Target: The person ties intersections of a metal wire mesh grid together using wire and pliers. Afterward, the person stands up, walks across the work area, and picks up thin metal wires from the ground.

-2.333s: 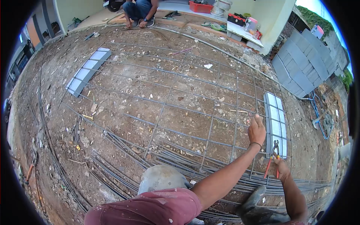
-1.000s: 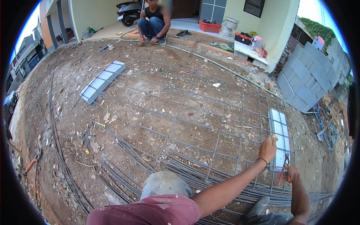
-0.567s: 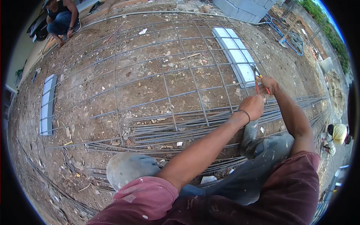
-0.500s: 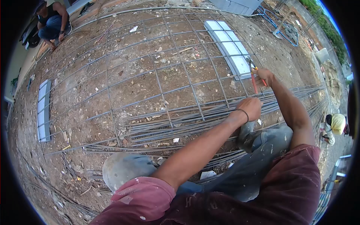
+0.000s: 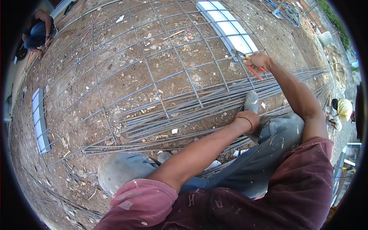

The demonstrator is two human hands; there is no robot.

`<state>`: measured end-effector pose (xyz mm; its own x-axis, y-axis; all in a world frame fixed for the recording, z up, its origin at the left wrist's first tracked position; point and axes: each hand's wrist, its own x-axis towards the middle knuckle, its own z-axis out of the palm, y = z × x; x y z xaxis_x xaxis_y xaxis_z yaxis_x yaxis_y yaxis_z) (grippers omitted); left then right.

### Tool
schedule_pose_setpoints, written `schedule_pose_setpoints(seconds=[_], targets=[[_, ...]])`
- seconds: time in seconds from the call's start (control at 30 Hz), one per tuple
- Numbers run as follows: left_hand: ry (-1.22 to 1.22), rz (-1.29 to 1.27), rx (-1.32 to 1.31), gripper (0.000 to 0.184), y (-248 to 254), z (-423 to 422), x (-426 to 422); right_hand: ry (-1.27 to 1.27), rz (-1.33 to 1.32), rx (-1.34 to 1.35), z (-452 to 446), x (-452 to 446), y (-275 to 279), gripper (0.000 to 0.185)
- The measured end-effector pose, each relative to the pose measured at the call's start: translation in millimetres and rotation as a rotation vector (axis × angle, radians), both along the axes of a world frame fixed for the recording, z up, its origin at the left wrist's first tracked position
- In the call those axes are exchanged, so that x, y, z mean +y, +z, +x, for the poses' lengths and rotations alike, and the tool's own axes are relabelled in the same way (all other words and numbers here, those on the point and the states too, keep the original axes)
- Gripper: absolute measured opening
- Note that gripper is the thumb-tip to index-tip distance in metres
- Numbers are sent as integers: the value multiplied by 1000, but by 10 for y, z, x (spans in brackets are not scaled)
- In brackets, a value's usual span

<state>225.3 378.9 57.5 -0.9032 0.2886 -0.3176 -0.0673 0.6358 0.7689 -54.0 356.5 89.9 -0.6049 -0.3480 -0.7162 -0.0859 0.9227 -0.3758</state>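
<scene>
My right hand (image 5: pixel 260 62) is closed around red-handled pliers (image 5: pixel 254 73). Their jaws reach the rebar mesh (image 5: pixel 186 71) near its right end, beside a white-topped block (image 5: pixel 235 32); whether they grip anything is too small to tell. Lower down, my left hand (image 5: pixel 248 118) is by my bent leg, just behind my grey shoe (image 5: pixel 251 102). Its fingers are hidden from view. Between me and the mesh lies a bundle of loose steel rods (image 5: pixel 184 109), with the shoe at its near side.
A second block (image 5: pixel 40 120) lies under the mesh's left end. One person (image 5: pixel 40 28) squats at the far left; another with a yellow head covering (image 5: pixel 344 110) is at the right edge. Blue hose (image 5: pixel 281 13) and a tool lie at the upper right. Debris covers the soil.
My left hand has drawn back from the rods toward my leg. The pliers in my right hand have turned, their jaws now pointing more to the left. My view has shifted.
</scene>
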Motion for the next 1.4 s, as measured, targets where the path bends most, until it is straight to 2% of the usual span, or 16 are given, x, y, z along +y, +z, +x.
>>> schedule_pose_setpoints(seconds=[0.07, 0.17, 0.3, 0.5, 0.63, 0.7, 0.87, 0.93, 0.97, 1.0, 1.07, 1.1, 1.17, 1.23, 1.37, 1.4], targets=[[-6, 1, 10, 30, 22, -3, -9, 182, 47, 63, 162, -114, -10, 39], [-42, -34, 60, 28, -39, -44, 10, 116, -20, 14, 435, -255, 108, 32], [-15, -65, 120, 34, -209, -109, 29, 37, -142, -53, 314, -402, 3, 28], [86, 81, 150, 31, -353, -158, -17, 168, -212, 54, 104, -758, -100, 13], [149, 71, 41, 30, -387, -226, -23, 55, -424, -128, 73, -1015, -165, 16], [165, 161, 156, 33, -507, -242, -42, 60, -353, -40, 48, -1154, -259, 18], [173, 170, 72, 38, -739, -297, -106, 82, -381, 178, -208, -1496, -594, 32], [206, 440, 57, 38, -779, -195, -229, -10, -307, 332, -288, -1668, -734, 42], [209, 432, 57, 38, -849, -194, -231, 47, -278, 387, -265, -1720, -791, 49], [193, 446, 126, 38, -971, -214, -206, 49, -284, 387, -121, -1753, -744, 49], [179, 457, 199, 38, -1148, -306, -133, 303, -129, 390, 162, -1822, -664, 45], [211, 382, 188, 37, -1179, -358, -94, 231, -205, 358, 192, -1874, -743, 40], [243, 312, 178, 36, -1195, -361, -52, 246, -154, 364, 78, -1883, -767, 44], [263, 367, 254, 35, -1152, -308, -85, 260, -106, 372, -75, -1860, -767, 49], [284, 375, 250, 35, -1210, -301, -55, 192, -162, 344, -260, -1870, -911, 39], [250, 487, 215, 35, -1357, -343, -20, 164, -150, 386, -168, -1912, -884, 34]])
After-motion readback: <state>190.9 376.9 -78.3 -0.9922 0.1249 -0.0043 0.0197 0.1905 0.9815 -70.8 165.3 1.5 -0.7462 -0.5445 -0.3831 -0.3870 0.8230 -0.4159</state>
